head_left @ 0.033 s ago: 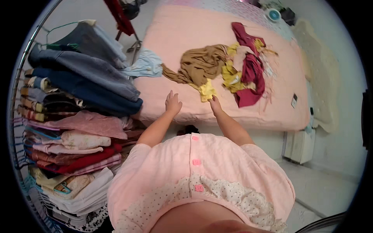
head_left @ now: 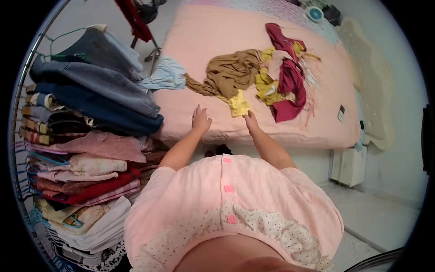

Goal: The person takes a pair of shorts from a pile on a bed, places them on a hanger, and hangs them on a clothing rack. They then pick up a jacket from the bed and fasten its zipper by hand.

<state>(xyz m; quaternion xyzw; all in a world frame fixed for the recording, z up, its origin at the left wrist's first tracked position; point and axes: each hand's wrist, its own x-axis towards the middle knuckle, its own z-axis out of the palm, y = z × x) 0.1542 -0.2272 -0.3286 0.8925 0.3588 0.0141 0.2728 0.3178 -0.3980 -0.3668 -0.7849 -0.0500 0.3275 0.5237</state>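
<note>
Over the near edge of the bed, my left hand (head_left: 200, 120) is open, its fingers spread and nothing in it. My right hand (head_left: 251, 121) is also open, thumb and fingers apart, at the near corner of a small yellow cloth (head_left: 239, 105); whether it touches the cloth I cannot tell. Just beyond lies a crumpled brown garment (head_left: 232, 72), with one narrow end trailing left towards a light blue garment (head_left: 168, 73). Farther right, a dark red garment (head_left: 292, 78) is heaped with a mustard-yellow one (head_left: 266, 89) and pale pink pieces.
The bed (head_left: 195, 41) has a peach sheet; a small dark and white flat object (head_left: 340, 113) lies near its right side. On the left, a metal rack (head_left: 28, 68) holds many hung clothes, including jeans (head_left: 102, 84). A white box (head_left: 348, 167) stands by the bed's right corner.
The view has shifted very slightly, so the bed and clothes sit a little farther left and up. Both hands keep nearly the same pose.
</note>
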